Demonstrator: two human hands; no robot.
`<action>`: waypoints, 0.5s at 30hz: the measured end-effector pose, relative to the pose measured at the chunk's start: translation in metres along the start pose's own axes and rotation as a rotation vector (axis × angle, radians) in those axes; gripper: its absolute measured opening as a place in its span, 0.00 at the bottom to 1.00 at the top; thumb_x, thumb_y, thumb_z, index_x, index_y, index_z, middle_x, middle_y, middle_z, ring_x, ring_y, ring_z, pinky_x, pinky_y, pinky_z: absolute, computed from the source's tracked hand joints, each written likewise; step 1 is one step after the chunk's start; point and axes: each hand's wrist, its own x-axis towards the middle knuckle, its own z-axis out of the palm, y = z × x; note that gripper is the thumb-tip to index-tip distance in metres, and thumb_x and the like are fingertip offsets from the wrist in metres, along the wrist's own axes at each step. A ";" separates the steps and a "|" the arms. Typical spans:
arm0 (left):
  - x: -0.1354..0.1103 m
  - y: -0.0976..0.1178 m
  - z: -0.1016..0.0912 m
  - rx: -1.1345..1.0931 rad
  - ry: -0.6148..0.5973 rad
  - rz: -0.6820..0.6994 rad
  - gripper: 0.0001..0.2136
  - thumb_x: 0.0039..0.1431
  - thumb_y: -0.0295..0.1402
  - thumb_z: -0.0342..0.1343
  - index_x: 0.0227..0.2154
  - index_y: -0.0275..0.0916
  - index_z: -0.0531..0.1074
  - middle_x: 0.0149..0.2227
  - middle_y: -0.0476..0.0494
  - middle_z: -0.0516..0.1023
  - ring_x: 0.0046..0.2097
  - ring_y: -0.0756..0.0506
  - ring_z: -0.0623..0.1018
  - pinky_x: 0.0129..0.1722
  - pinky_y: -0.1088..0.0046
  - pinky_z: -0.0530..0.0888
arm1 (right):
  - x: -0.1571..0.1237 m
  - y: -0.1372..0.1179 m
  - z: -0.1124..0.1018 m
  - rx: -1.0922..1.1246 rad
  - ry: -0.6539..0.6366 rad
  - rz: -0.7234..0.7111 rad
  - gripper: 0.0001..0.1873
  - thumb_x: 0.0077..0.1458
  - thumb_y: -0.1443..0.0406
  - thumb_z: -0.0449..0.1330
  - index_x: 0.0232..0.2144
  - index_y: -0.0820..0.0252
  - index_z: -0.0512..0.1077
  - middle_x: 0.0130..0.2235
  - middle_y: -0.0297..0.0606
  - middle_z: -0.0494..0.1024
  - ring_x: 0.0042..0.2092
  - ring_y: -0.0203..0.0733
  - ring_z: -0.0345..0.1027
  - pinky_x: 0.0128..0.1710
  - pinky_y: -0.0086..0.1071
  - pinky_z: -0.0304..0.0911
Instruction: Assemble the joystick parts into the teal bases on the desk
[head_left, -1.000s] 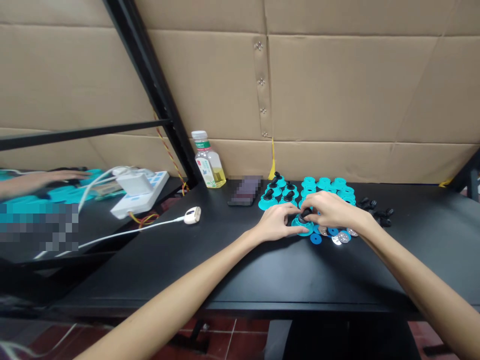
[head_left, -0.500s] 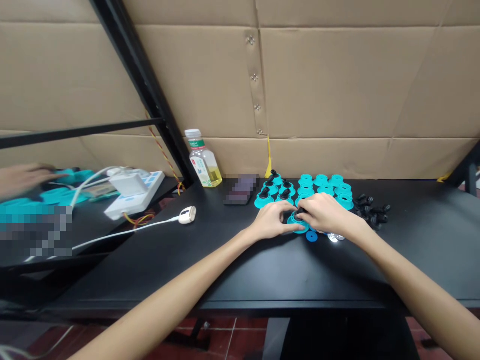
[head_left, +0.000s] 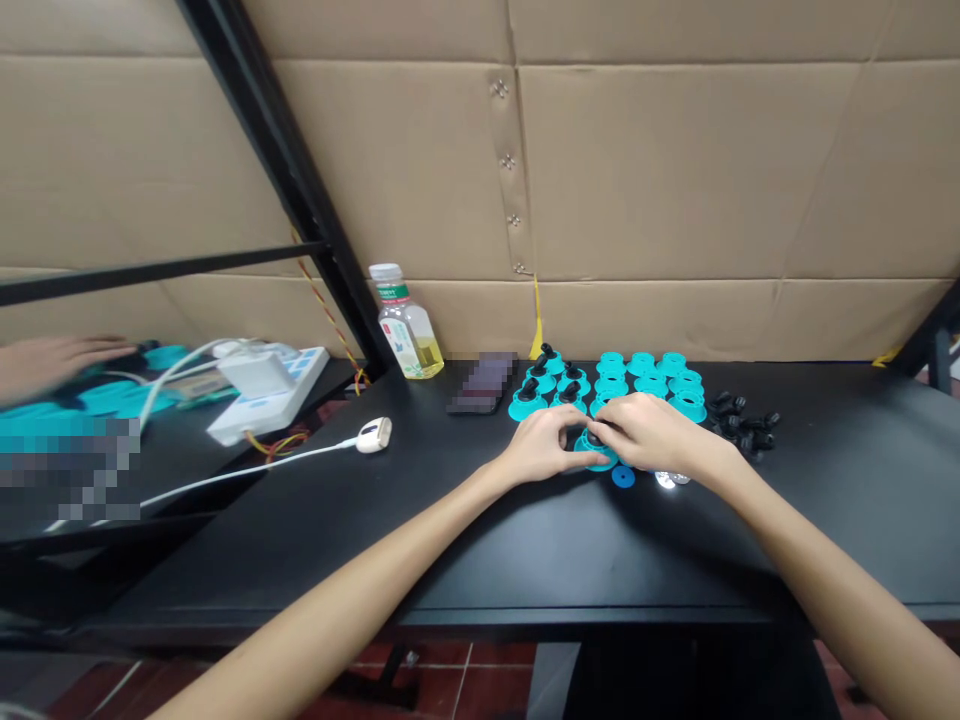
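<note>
your left hand [head_left: 541, 447] and right hand [head_left: 651, 432] meet low over a teal disc [head_left: 596, 462] at the near edge of the parts. it lies flat on the black desk [head_left: 450, 545], with a black knob [head_left: 595, 438] at its centre. your left fingers [head_left: 574, 443] curl in against the disc's rim, while your right fingers [head_left: 613, 428] close down over the knob from the other side. neither hand is spread open, and both seem to have hold of this one piece, though your fingers hide how firm the hold is. coming from opposite sides, the two hands look placed to keep the disc from sliding. beyond them, teal discs with black knobs [head_left: 544, 390] sit in a group on the left, bare teal discs [head_left: 645, 375] lie in tidy rows, and loose black parts [head_left: 742, 422] are heaped on the right, an order that appears to keep each kind apart and within reach. a blue disc [head_left: 622, 477] and silver discs [head_left: 667, 479] lie just in front of your right hand. a plastic bottle [head_left: 406, 328] stands well to the left, against the cardboard wall [head_left: 660, 180].
</note>
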 end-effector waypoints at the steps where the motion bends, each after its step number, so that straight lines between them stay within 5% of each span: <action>1: 0.000 0.000 0.000 -0.003 -0.002 0.003 0.23 0.48 0.55 0.59 0.36 0.39 0.75 0.32 0.48 0.75 0.27 0.51 0.67 0.28 0.75 0.63 | 0.000 0.002 0.000 0.037 0.008 -0.005 0.22 0.64 0.60 0.47 0.25 0.63 0.73 0.27 0.41 0.74 0.28 0.37 0.64 0.28 0.29 0.49; 7: 0.000 0.001 -0.001 -0.001 -0.007 0.016 0.24 0.50 0.55 0.58 0.39 0.40 0.76 0.33 0.48 0.74 0.28 0.50 0.67 0.27 0.75 0.63 | 0.002 0.009 0.000 0.278 0.040 -0.049 0.12 0.59 0.64 0.52 0.33 0.62 0.75 0.29 0.39 0.75 0.29 0.37 0.64 0.29 0.29 0.52; 15: 0.000 0.001 -0.001 0.001 -0.003 0.008 0.24 0.49 0.55 0.59 0.40 0.39 0.76 0.33 0.48 0.75 0.27 0.51 0.67 0.27 0.75 0.62 | 0.001 0.006 -0.004 0.345 -0.008 -0.019 0.12 0.58 0.68 0.50 0.36 0.62 0.73 0.23 0.33 0.72 0.23 0.34 0.59 0.26 0.29 0.50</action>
